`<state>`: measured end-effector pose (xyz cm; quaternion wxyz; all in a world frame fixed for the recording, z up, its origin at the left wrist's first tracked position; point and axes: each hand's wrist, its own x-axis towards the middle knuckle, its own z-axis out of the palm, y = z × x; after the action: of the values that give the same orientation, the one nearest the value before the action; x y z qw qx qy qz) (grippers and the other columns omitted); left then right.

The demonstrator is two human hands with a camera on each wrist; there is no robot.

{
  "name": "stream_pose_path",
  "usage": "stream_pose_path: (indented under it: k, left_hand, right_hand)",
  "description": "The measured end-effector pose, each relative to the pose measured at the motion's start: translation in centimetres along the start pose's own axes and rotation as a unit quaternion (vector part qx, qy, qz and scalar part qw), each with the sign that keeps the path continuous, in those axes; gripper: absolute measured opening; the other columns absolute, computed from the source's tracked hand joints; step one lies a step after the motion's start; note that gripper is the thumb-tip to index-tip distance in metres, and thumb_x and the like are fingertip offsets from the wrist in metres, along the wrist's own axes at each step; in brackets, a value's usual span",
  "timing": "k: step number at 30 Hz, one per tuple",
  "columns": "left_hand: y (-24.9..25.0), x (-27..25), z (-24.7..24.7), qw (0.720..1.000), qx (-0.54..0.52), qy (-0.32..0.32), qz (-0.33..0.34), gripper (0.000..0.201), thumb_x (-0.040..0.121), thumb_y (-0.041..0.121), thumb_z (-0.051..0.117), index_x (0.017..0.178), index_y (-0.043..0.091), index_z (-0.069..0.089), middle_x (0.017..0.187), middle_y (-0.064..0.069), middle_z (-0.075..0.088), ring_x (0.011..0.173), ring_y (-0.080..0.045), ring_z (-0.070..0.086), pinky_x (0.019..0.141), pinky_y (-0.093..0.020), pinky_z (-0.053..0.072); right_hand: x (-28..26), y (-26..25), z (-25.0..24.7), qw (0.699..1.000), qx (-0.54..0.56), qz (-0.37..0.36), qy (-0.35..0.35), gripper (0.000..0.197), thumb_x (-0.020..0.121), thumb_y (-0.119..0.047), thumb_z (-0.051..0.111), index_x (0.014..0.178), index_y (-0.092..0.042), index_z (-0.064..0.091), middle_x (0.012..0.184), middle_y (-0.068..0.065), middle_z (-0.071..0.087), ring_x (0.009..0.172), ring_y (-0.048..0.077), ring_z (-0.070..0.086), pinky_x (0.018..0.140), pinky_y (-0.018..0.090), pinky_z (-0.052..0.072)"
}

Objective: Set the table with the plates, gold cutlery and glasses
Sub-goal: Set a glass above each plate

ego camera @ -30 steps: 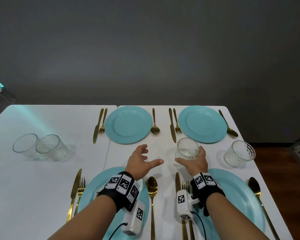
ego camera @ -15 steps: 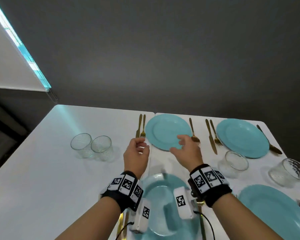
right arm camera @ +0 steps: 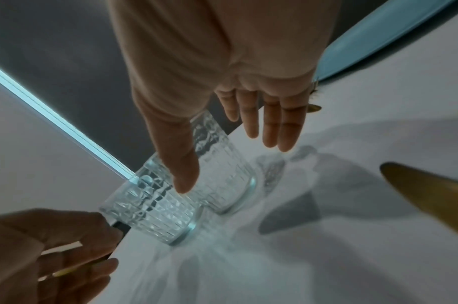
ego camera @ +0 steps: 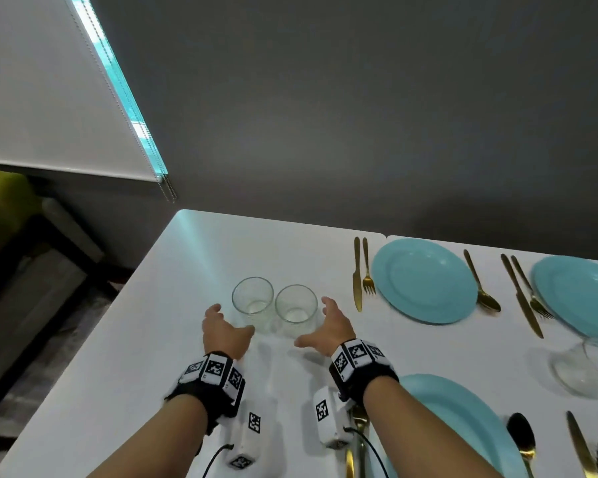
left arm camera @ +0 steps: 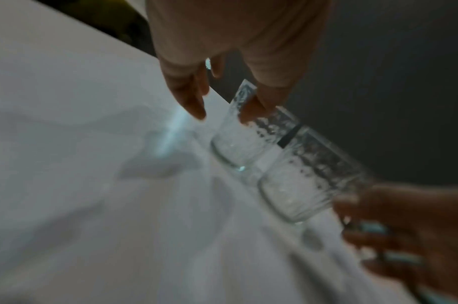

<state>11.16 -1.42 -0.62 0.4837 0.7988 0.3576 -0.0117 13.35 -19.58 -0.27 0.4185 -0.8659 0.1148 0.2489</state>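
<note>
Two clear textured glasses stand side by side on the white table (ego camera: 125, 374), the left glass (ego camera: 252, 303) (left arm camera: 238, 142) (right arm camera: 150, 207) and the right glass (ego camera: 296, 307) (left arm camera: 308, 179) (right arm camera: 222, 174). My left hand (ego camera: 232, 319) (left arm camera: 222, 115) is spread beside the left glass, fingers to its left and thumb at its near side. My right hand (ego camera: 311, 320) (right arm camera: 230, 156) is spread beside the right glass, thumb in front and fingers to its right. Neither hand has closed round a glass. Whether the thumbs touch the glass is unclear.
Teal plates lie at far centre (ego camera: 423, 281), far right (ego camera: 580, 294) and near right (ego camera: 463, 419), each flanked by gold cutlery such as the knife and fork (ego camera: 361, 274). Another glass (ego camera: 587, 367) stands at the right edge. The table's left edge drops off to the floor.
My right hand let go of the glass it set down between the right-hand plates. Both hands then moved left to the two glasses, and the head view swung left.
</note>
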Motion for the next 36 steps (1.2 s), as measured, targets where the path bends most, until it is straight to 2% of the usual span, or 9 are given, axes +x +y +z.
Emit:
stream_pose_path:
  k: [2, 5, 8, 12, 20, 25, 28, 31, 36]
  left_hand:
    - [-0.8, 1.5, 0.4, 0.998, 0.028, -0.055, 0.023, 0.095, 0.068, 0.009, 0.079, 0.145, 0.009, 0.024, 0.146, -0.016, 0.037, 0.131, -0.032, 0.042, 0.108, -0.041, 0.037]
    - [-0.8, 2.8, 0.8, 0.997, 0.013, -0.074, 0.031, 0.105, 0.063, 0.014, 0.085, 0.147, 0.012, 0.022, 0.149, -0.011, 0.036, 0.135, -0.029, 0.039, 0.111, -0.041, 0.034]
    - [-0.7, 3.5, 1.2, 0.995, 0.014, -0.087, 0.049, 0.102, 0.062, 0.017, 0.086, 0.145, 0.016, 0.027, 0.147, -0.006, 0.040, 0.134, -0.027, 0.040, 0.111, -0.037, 0.034]
    - [-0.7, 3.7, 1.5, 0.992, 0.023, -0.101, 0.074, 0.097, 0.060, 0.017, 0.087, 0.141, 0.020, 0.034, 0.142, -0.004, 0.048, 0.131, -0.024, 0.044, 0.107, -0.033, 0.035]
    - [-0.6, 3.8, 1.6, 0.991, 0.029, -0.082, 0.100, 0.077, 0.062, 0.015, 0.086, 0.129, 0.012, 0.049, 0.130, -0.009, 0.057, 0.118, -0.025, 0.054, 0.095, -0.027, 0.039]
    - [0.3, 2.8, 2.5, 0.989, 0.016, -0.087, 0.118, 0.072, 0.062, 0.015, 0.086, 0.125, 0.011, 0.051, 0.126, -0.010, 0.058, 0.114, -0.026, 0.056, 0.091, -0.026, 0.038]
    - [1.6, 1.3, 3.8, 0.984, 0.008, -0.100, 0.144, 0.072, 0.062, 0.014, 0.086, 0.125, 0.010, 0.051, 0.126, -0.010, 0.058, 0.115, -0.026, 0.055, 0.091, -0.026, 0.039]
    - [2.9, -0.8, 5.7, 0.980, -0.008, -0.126, 0.154, 0.072, 0.062, 0.014, 0.086, 0.125, 0.012, 0.051, 0.126, -0.009, 0.058, 0.115, -0.026, 0.055, 0.091, -0.027, 0.040]
    - [4.7, -4.8, 9.0, 0.972, -0.008, -0.158, 0.174, 0.073, 0.062, 0.015, 0.086, 0.125, 0.012, 0.051, 0.126, -0.009, 0.058, 0.114, -0.024, 0.055, 0.092, -0.026, 0.040]
  right_hand:
    - [0.9, -0.1, 0.8, 1.000, 0.015, -0.001, 0.014, 0.112, 0.059, -0.027, 0.087, 0.148, -0.022, 0.020, 0.147, 0.003, 0.038, 0.137, 0.023, 0.035, 0.111, 0.035, 0.035]
    - [1.7, -0.1, 1.6, 0.999, 0.015, -0.010, 0.026, 0.103, 0.056, -0.028, 0.086, 0.143, -0.024, 0.030, 0.139, 0.003, 0.046, 0.128, 0.022, 0.044, 0.105, 0.033, 0.041]
    - [2.2, -0.2, 2.0, 0.999, 0.008, -0.014, 0.038, 0.096, 0.056, -0.029, 0.084, 0.138, -0.024, 0.035, 0.131, 0.005, 0.051, 0.121, 0.022, 0.048, 0.099, 0.030, 0.045]
    - [2.6, -0.3, 2.6, 0.998, 0.018, -0.018, 0.050, 0.094, 0.056, -0.028, 0.084, 0.135, -0.025, 0.034, 0.129, 0.005, 0.051, 0.121, 0.022, 0.048, 0.098, 0.028, 0.044]
    - [1.8, -0.3, 2.5, 0.996, 0.028, -0.022, 0.083, 0.083, 0.059, -0.029, 0.080, 0.133, -0.026, 0.043, 0.122, 0.003, 0.052, 0.117, 0.020, 0.050, 0.097, 0.025, 0.044]
    - [0.4, 0.9, -1.3, 0.992, 0.058, -0.012, 0.110, 0.076, 0.058, -0.031, 0.082, 0.126, -0.024, 0.048, 0.120, 0.001, 0.057, 0.112, 0.017, 0.054, 0.086, 0.018, 0.041]
    - [-0.9, 2.4, -5.0, 0.987, 0.079, -0.002, 0.138, 0.077, 0.058, -0.031, 0.084, 0.126, -0.022, 0.049, 0.119, -0.002, 0.059, 0.109, 0.016, 0.056, 0.084, 0.019, 0.041]
    - [-2.1, 4.8, -8.9, 0.980, 0.093, 0.008, 0.175, 0.073, 0.059, -0.028, 0.085, 0.122, -0.019, 0.051, 0.118, 0.001, 0.060, 0.099, 0.015, 0.056, 0.080, 0.020, 0.042]
    - [-4.1, 10.4, -14.3, 0.964, 0.117, 0.066, 0.231, 0.077, 0.061, -0.025, 0.086, 0.128, -0.018, 0.048, 0.126, 0.007, 0.058, 0.113, 0.024, 0.056, 0.092, 0.026, 0.044]
